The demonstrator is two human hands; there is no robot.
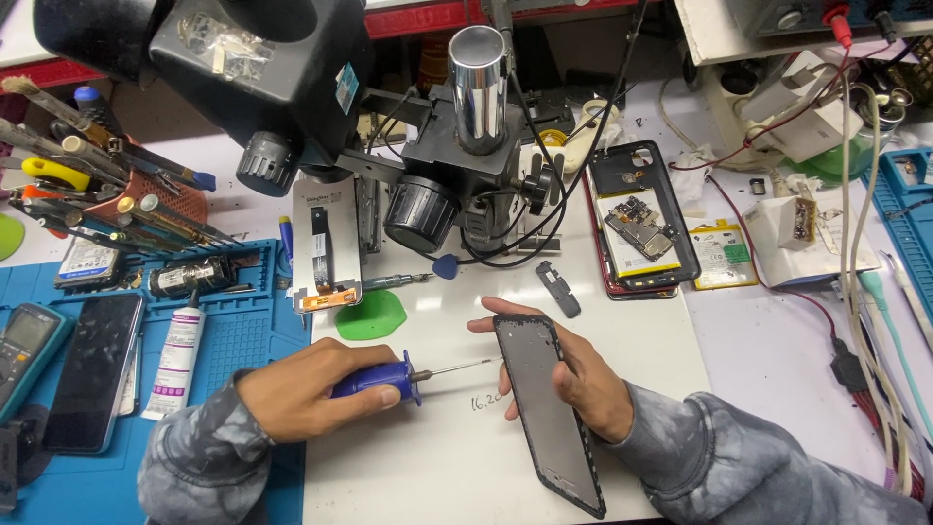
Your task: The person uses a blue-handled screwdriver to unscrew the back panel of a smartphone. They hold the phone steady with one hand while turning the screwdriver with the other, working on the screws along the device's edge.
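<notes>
My left hand grips a blue-handled screwdriver, whose thin shaft points right and touches the left edge of a black phone frame. My right hand holds that frame from behind, tilted on its long edge above the white work mat. Both forearms wear grey mottled sleeves.
A black microscope on a chrome post looms at the back. An opened phone with its board, a battery, a phone display panel and a green pad lie ahead. Tool holder, glue tube, phone and multimeter sit left; cables run right.
</notes>
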